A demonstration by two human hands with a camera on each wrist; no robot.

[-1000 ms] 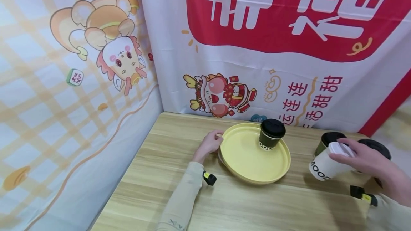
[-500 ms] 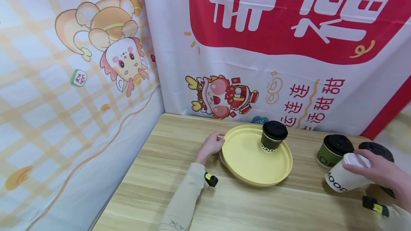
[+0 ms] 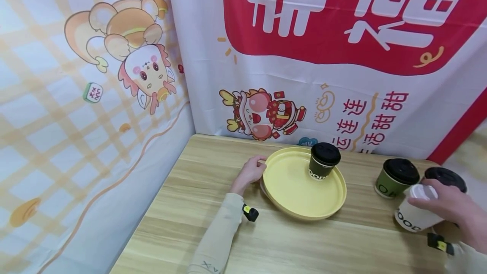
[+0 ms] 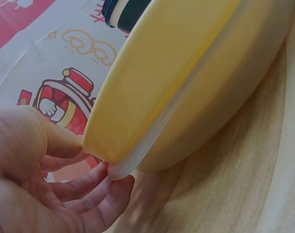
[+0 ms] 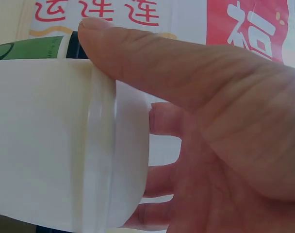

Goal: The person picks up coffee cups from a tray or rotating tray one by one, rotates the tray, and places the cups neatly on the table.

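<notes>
My left hand [image 3: 251, 171] pinches the left rim of a round yellow tray [image 3: 293, 198]. In the left wrist view its thumb lies on the tray's wall [image 4: 152, 82] and fingers touch a whitish edge [image 4: 138, 153] below. On the tray's far right part stands a dark green paper cup [image 3: 321, 169] with a black lid. My right hand [image 3: 450, 202] grips a white paper cup [image 3: 412, 215] by its white lid, from above. The cup is slightly tilted; whether it touches the table cannot be told. The right wrist view shows the thumb over the lid's edge [image 5: 101, 145].
Behind the white cup stands a green cup [image 3: 392, 185] with a black lid. Another black-lidded cup [image 3: 447, 176] is partly hidden by my right hand. The wooden table [image 3: 182, 198] meets a printed cloth wall [image 3: 205, 113] at the back and another at left.
My right hand has moved right and toward me with the white cup, uncovering more of the green cup. The left hand keeps its hold on the tray. The head view has shifted slightly.
</notes>
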